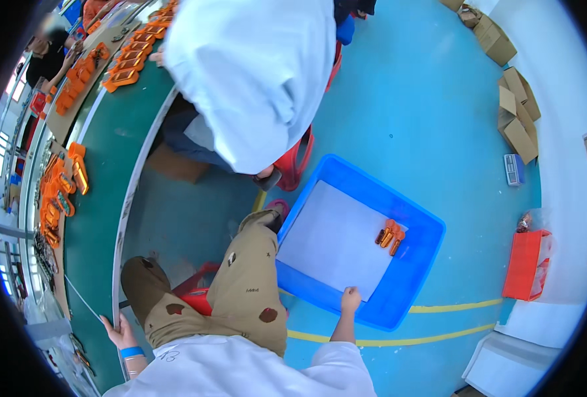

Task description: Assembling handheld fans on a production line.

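My left hand [123,333] is at the near edge of the green work table [101,248], its fingers closed at the end of a thin pale strip [82,296] that slants across the tabletop. To the right, my right hand [351,300] is a closed fist over the near side of a blue plastic tub [399,317], by the edge of a white sheet [326,238] lining it. What that fist holds, if anything, is hidden. A few orange handheld devices [390,235] lie together on the sheet at the tub's right side, apart from both hands.
A co-worker in a pale blue top [254,79] sits ahead on a red stool [298,162]. Orange devices [127,66] line the table and the conveyor side. Cardboard boxes [518,112], a small scale [514,170] and a red crate [526,268] stand along the right wall.
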A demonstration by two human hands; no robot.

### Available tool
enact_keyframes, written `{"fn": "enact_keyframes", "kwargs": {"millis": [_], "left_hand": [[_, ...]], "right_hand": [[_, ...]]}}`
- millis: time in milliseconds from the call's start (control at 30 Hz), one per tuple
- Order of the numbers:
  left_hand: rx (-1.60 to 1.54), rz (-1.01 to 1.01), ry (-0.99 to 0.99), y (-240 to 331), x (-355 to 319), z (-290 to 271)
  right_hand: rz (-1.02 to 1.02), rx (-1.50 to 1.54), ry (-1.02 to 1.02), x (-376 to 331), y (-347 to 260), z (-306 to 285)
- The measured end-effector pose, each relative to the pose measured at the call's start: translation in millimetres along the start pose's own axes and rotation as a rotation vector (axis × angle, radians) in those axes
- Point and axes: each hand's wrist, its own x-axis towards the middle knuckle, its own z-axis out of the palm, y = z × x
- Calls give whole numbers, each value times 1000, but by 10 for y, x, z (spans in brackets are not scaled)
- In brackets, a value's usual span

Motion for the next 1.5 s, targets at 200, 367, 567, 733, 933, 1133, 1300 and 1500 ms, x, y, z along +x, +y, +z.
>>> {"fn": "enact_keyframes", "kwargs": {"millis": [200,367,567,733,933,1133,1300,1500], "left_hand": [[808,334,38,1176,454,-781],[667,267,392,1675,686,-442],[2027,802,315,1939,132,-338],[2341,844,503,1823,137,73],[2357,816,501,1159,-73,366],[2345,775,496,1343,169,-26],[2332,774,493,1184,112,-63],[2314,663,423,900,519,-451]], "right_hand": [[217,29,29,1193,-37,143],[184,23,93,2189,20,76],[3,-153,20,3251,358,572],[101,-253,-138,3541,493,693],[110,-283,-164,3676,447,779],[52,-262,-271,4025,816,930],[-58,-352,-7,4286,1408,1383],[-800,-1066,714,4763,2210,1346]]}}
